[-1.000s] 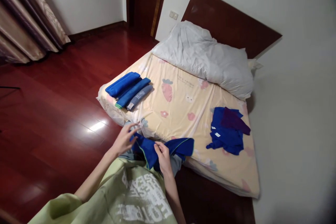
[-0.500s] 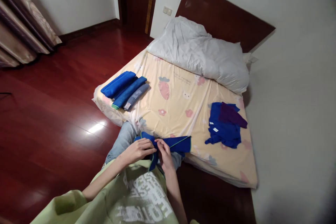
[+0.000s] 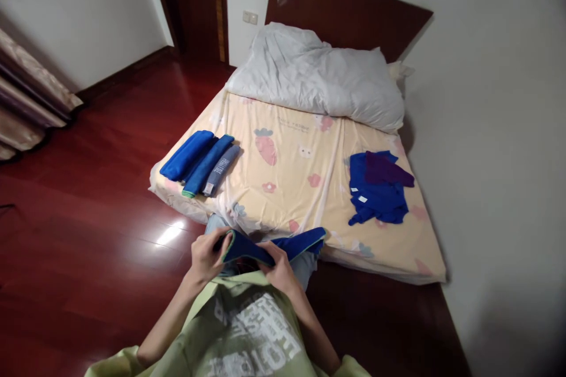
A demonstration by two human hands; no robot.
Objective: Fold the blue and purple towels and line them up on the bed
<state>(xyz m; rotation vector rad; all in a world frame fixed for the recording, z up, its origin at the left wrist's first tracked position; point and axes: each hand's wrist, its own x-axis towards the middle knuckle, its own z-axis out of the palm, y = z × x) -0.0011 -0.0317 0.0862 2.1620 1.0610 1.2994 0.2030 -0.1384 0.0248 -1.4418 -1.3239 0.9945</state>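
A blue cloth with green edging (image 3: 300, 243) is stretched between my hands, just in front of the bed's near edge and above my lap. My left hand (image 3: 209, 256) is closed on its left end. My right hand (image 3: 276, 265) grips it near the middle, and the rest of the cloth extends to the right beyond that hand. Some fingertips are hidden behind the fabric.
On the bed sheet (image 3: 289, 177), rolled blue cloths (image 3: 188, 156) and a grey-blue roll (image 3: 222, 169) lie at the left. Loose blue cloths (image 3: 382, 203) with a purple cloth (image 3: 387, 169) lie at the right. A white quilt (image 3: 318, 76) lies by the headboard (image 3: 345, 6).
My hands have moved apart, the left one going left, and the blue cloth between them is now spread out. The head view has shifted and turned slightly.
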